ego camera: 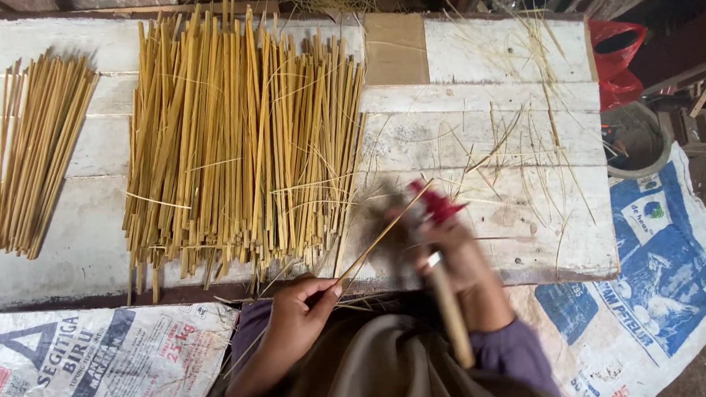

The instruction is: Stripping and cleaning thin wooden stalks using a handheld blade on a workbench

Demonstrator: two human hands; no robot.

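left hand (303, 305): pinching thin bamboo strip (383, 234)
right hand (456, 256): blurred, gripping wooden-handled knife (444, 296)
strip pile (239, 140): just beyond left hand

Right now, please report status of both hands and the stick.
Left hand pinches thin bamboo stick. Right hand, blurred, grips wooden-handled tool. Large stick pile close beside, not blocking.

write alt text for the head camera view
The left hand pinches one thin bamboo strip while the blurred right hand works a wooden-handled knife along it. A large strip pile and a smaller bundle lie on a white board table.
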